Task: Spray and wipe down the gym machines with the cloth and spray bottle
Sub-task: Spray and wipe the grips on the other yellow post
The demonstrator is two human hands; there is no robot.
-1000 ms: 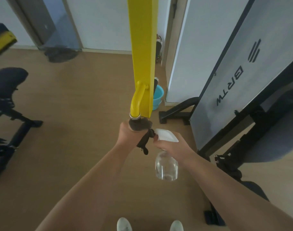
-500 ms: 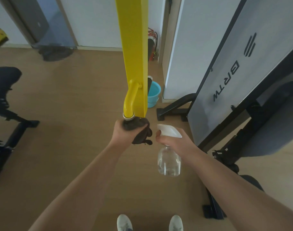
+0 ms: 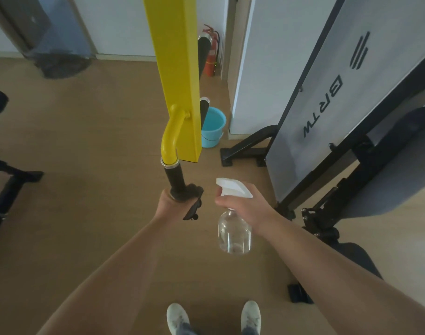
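Mid-wipe, by the look of it. Left hand point(image 3: 168, 201) clamped round a dark cloth point(image 3: 194, 209) at the low end of the black handle grip point(image 3: 174, 177), under the yellow arm point(image 3: 180, 81). Just right, clear of the grip: spray bottle point(image 3: 234, 235) hanging from the right hand point(image 3: 247, 206), fingers curled round its neck. Next, likely: dragging the cloth along the grip, or aiming the nozzle for a fresh spritz.

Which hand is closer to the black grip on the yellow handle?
Left. The left hand clasps the cloth round the black grip, at its lower end; the right hand holds the spray bottle apart, to its right.
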